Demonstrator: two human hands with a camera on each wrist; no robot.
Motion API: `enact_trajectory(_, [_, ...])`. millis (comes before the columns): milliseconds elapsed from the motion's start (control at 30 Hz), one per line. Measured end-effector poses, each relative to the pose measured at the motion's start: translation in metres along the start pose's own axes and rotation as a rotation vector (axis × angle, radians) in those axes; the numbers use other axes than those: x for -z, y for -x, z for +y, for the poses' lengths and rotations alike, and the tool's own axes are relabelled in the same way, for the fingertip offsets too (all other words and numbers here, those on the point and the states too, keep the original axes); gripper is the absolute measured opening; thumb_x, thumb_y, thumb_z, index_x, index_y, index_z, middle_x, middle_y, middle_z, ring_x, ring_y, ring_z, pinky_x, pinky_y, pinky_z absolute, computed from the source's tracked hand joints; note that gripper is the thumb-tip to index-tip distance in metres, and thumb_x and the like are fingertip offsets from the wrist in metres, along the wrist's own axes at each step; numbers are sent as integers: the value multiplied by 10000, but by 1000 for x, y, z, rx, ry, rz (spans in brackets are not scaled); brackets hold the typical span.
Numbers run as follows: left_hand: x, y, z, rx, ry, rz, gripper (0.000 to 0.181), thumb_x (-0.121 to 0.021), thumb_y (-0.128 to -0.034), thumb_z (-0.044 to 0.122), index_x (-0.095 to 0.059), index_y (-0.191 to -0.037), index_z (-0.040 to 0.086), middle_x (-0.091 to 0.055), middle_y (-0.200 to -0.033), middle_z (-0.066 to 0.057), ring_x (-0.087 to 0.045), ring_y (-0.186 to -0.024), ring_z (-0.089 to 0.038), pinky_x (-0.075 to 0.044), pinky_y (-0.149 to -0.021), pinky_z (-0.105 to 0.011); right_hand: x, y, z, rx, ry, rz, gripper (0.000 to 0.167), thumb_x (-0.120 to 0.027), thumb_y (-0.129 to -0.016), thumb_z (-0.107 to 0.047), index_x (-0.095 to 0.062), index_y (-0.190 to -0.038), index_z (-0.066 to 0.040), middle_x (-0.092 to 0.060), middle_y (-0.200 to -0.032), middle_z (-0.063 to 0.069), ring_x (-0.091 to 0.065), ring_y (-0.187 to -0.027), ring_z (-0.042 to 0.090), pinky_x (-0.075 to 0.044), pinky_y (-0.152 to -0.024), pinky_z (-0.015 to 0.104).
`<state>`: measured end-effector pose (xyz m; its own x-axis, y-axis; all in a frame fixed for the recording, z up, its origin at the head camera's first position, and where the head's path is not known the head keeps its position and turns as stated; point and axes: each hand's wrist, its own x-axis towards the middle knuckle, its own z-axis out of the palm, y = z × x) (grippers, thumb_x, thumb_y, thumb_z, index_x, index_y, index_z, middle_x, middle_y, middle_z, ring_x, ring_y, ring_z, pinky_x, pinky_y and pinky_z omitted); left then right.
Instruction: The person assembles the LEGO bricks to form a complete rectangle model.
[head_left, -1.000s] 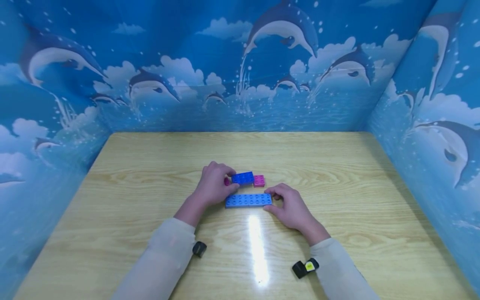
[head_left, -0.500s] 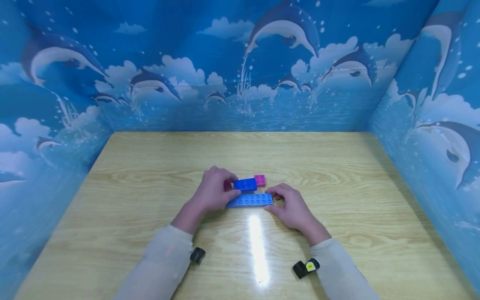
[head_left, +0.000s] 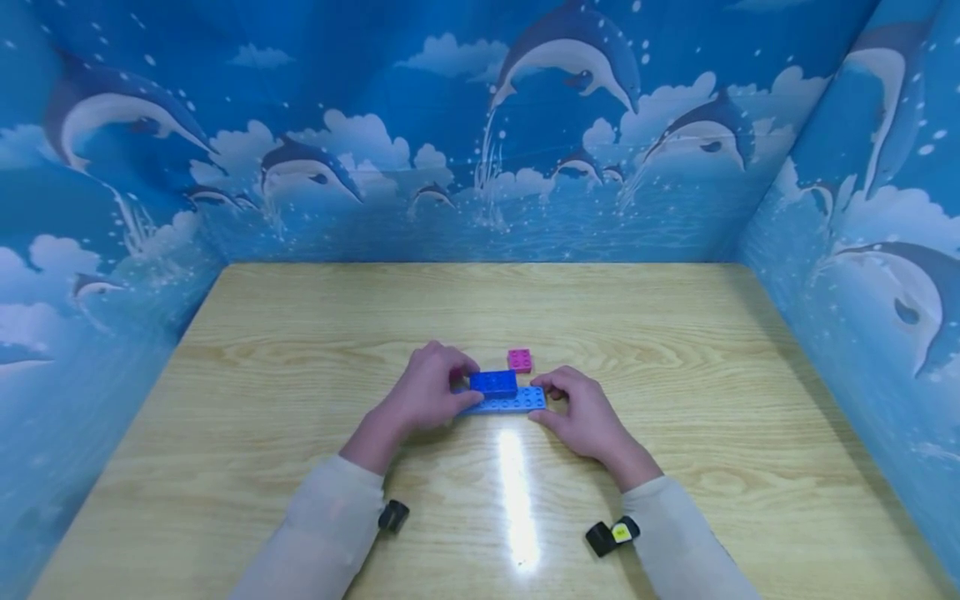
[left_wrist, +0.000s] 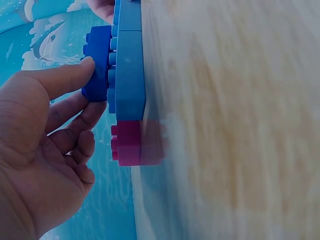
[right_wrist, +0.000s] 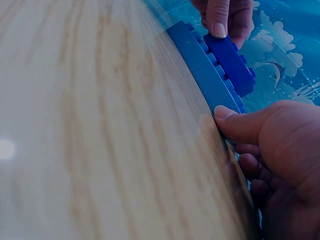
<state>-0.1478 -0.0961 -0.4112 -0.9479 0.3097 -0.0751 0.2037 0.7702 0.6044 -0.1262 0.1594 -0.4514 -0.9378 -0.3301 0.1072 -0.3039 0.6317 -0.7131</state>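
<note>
My left hand (head_left: 425,390) pinches a dark blue toy building brick (head_left: 493,383) between thumb and fingers. That brick sits over a row of two light blue bricks (head_left: 531,400), joined end to end on the table. In the left wrist view, studs of the light blue bricks (left_wrist: 131,75) show below the dark blue brick; whether they touch, I cannot tell. At the row's right end, my right hand (head_left: 583,417) grips it with thumb and fingers. A pink brick (head_left: 519,360) stands behind the row. Another pink brick (left_wrist: 129,145) appears in the left wrist view, past the row's left end.
The wooden table (head_left: 300,333) reaches back to a dolphin-printed blue curtain (head_left: 420,208), which also runs along both sides. Black devices (head_left: 393,517) are worn at the wrists, by the pale sleeves (head_left: 322,517).
My left hand has carried the dark blue brick towards me and slightly right, from beside the pink brick to over the light blue row. My right hand has stayed in place.
</note>
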Motion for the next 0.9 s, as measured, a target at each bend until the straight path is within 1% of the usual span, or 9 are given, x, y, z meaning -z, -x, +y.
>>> enact_trajectory(167, [-1,2,0,-18,18,-22,354,-840,-824,284,-732,-1138,162,-606,-963,83,-511,-954,-149,-463,-807,-309,-1,1,2,-1,-9,1,350,-831,-833,-142,-697,-1150,-74,-620,-1016,-3,-578,-934,176,-517,-849,353])
enact_trajectory(433, [-3,3,2,-37,-3,-38,345,-838,-818,313,-738,-1120,180,-625,-987,96,-494,-962,-119,-445,-867,-339,0,1,1,-7,-12,-1,353,-832,-833,-141,-697,-1154,-79,-620,-1023,-6,-575,-939,175,-515,-852,355])
enact_trajectory(667, [-3,3,4,-34,-18,-47,325,-839,-819,315,-745,-1104,191,-625,-998,85,-492,-965,-123,-445,-853,-335,-1,0,1,-15,-1,1,364,-831,-835,-148,-696,-1167,-87,-624,-1042,-3,-575,-951,175,-513,-858,358])
enact_trajectory(900, [-1,3,5,-60,-42,-53,326,-845,-810,310,-750,-1097,188,-648,-1003,79,-501,-972,-133,-425,-880,-360,0,-1,1,-12,0,-4,372,-840,-825,-149,-698,-1161,-81,-625,-1032,-3,-577,-945,175,-514,-853,354])
